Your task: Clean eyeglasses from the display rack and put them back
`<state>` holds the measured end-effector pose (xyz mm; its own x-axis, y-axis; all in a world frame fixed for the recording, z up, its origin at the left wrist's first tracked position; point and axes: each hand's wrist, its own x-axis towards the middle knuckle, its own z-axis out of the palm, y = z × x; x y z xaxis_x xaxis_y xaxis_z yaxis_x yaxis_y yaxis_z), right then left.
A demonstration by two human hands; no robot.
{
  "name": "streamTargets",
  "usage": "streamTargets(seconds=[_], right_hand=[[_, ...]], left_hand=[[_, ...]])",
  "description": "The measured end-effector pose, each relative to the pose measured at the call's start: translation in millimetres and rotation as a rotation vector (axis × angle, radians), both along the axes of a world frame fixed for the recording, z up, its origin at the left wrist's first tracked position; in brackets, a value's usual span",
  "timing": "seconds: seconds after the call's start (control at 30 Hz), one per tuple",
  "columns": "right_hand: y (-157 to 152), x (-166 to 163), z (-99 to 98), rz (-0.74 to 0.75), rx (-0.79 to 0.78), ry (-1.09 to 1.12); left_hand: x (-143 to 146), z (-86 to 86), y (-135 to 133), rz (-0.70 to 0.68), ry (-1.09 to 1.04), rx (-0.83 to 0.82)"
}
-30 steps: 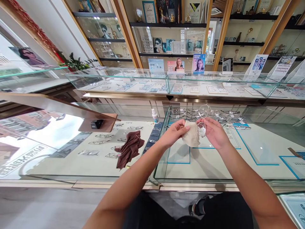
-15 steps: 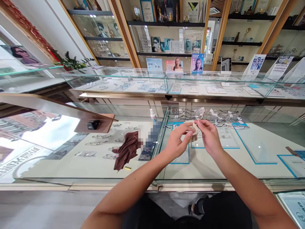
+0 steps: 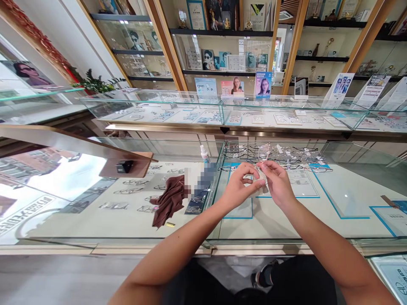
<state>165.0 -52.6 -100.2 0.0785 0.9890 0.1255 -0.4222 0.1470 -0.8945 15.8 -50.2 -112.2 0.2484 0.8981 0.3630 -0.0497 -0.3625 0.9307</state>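
Observation:
A pair of thin-framed eyeglasses (image 3: 263,153) is held up over the glass counter, one lens pointing away from me. My right hand (image 3: 278,181) pinches the frame near its middle between thumb and fingers. On the near side, my left hand (image 3: 240,186) curls its forefinger and thumb around the other lens, which is partly hidden by the fingers. Behind the hands, inside the display case, lie rows of eyeglasses (image 3: 307,154). A crumpled brown cloth (image 3: 170,199) lies to the left of my hands.
A white spray bottle (image 3: 204,153) stands left of the hands. Near the cloth lies a small yellow piece (image 3: 170,225). A wood-edged mirror (image 3: 47,178) leans at the left. Farther back is a second glass showcase (image 3: 222,101) with upright cards.
The eyeglasses have turned slightly, so the far lens now stands more upright and a little left. My left thumb has straightened toward the right hand; the pale beige patch between the hands no longer shows.

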Motion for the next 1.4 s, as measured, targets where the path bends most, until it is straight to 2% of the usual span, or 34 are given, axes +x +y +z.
streamTargets(seconds=[0.17,0.33,0.5,0.7,0.83,0.97,1.2,1.4], right_hand=[[3,4,0.5,0.068,-0.052,0.050],[4,8,2.6,0.130,-0.106,0.091],[2,8,3.7,0.153,-0.061,0.089],[0,7,4.9,0.141,-0.040,0.108],[0,7,5.5,0.128,-0.003,0.086],[-1,6,6.0,0.125,0.013,0.069],[-3,3,5.3,0.143,-0.048,0.091],[-2,3,4.4,0.183,-0.080,0.128]], left_hand=[[-3,1.4,1,-0.049,-0.022,0.052],[-2,-2.4,3,-0.122,-0.130,0.012],[6,-6.3,3,-0.095,-0.298,-0.122],[9,-6.4,4,-0.185,-0.412,-0.315],[9,-7.2,6,-0.213,-0.403,-0.375],[9,-5.3,4,-0.227,-0.348,-0.335],[9,-3.9,4,-0.135,-0.387,-0.368],[6,0.3,5,-0.211,-0.398,-0.437]])
